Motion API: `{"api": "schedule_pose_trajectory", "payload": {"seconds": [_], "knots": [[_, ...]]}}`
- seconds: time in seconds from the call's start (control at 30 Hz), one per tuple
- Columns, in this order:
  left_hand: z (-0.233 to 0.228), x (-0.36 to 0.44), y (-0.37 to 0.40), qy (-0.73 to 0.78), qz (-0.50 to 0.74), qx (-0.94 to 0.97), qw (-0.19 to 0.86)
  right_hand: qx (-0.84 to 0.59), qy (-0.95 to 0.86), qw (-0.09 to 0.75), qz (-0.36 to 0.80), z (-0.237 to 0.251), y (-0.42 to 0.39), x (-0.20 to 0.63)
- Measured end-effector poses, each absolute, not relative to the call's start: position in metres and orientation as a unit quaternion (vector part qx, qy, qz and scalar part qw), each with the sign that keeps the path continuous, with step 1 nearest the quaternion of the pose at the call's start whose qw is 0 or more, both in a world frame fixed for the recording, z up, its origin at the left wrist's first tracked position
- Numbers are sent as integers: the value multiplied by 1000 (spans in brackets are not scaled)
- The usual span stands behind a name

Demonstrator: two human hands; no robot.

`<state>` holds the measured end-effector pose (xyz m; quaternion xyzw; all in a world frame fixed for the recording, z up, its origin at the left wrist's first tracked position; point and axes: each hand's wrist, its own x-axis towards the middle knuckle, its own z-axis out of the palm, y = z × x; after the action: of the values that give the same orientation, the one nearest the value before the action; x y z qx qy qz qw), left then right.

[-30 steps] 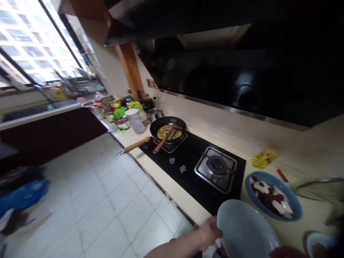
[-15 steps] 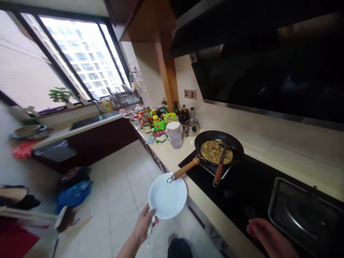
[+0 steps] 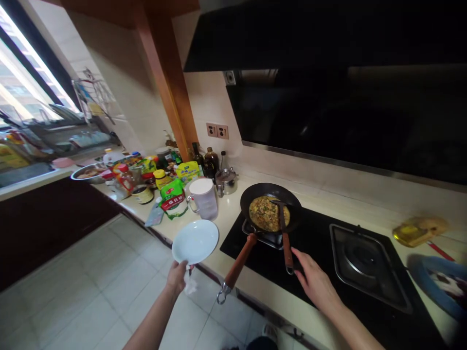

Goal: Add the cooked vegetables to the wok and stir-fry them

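Head view
Left hand: fingers pinch the white plate's near rim, at 7 o'clock of the pan.
Right hand: fingers loosely spread, touching the spatula handle end.
Spatula: blade rests in the pan's egg.

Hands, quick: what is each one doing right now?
Left hand: closed on the white plate.
Right hand: fingers touching the spatula handle; grip cannot be told.
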<state>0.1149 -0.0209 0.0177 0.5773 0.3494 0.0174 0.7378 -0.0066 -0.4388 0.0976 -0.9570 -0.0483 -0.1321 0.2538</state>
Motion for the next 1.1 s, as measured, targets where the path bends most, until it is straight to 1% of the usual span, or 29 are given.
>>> {"api": "schedule_pose_trajectory", "payload": {"seconds": [0.07, 0.17, 0.23, 0.27, 0.33, 0.43, 0.5, 0.57, 0.63, 0.73, 0.83, 0.9, 0.93, 1.03, 1.1], "knots": [[17, 117, -23, 359, 2, 573, 737, -973, -91, 179, -115, 100, -431, 10], [18, 108, -26, 364, -37, 565, 739, -986, -105, 73, -106, 103, -424, 38], [23, 94, -33, 367, -74, 571, 731, -986, -109, 42, -117, 113, -428, 50], [28, 86, -39, 356, -103, 579, 726, -984, -114, 47, -125, 123, -433, 53], [43, 69, -56, 299, -178, 594, 725, -980, -125, 90, -129, 155, -448, 47], [71, 50, -89, 159, -301, 553, 760, -968, -159, 177, -75, 223, -467, 18], [88, 42, -107, 91, -366, 526, 762, -962, -197, 187, -21, 263, -468, -5], [96, 36, -121, 58, -387, 529, 753, -960, -229, 159, 21, 279, -455, -19], [97, 30, -131, 57, -368, 548, 749, -960, -256, 108, 33, 268, -434, -21], [94, 23, -141, 75, -332, 561, 755, -959, -282, 33, 3, 222, -402, 2], [96, 19, -147, 81, -317, 563, 759, -965, -259, -3, -32, 188, -392, 37], [99, 17, -148, 85, -314, 557, 764, -969, -242, 25, -50, 192, -401, 56], [101, 16, -148, 89, -314, 552, 767, -967, -239, 62, -62, 202, -410, 63], [103, 11, -146, 99, -308, 539, 778, -956, -191, 191, -111, 248, -442, 78], [102, 7, -146, 105, -304, 534, 782, -956, -102, 235, -143, 275, -463, 90]]}}
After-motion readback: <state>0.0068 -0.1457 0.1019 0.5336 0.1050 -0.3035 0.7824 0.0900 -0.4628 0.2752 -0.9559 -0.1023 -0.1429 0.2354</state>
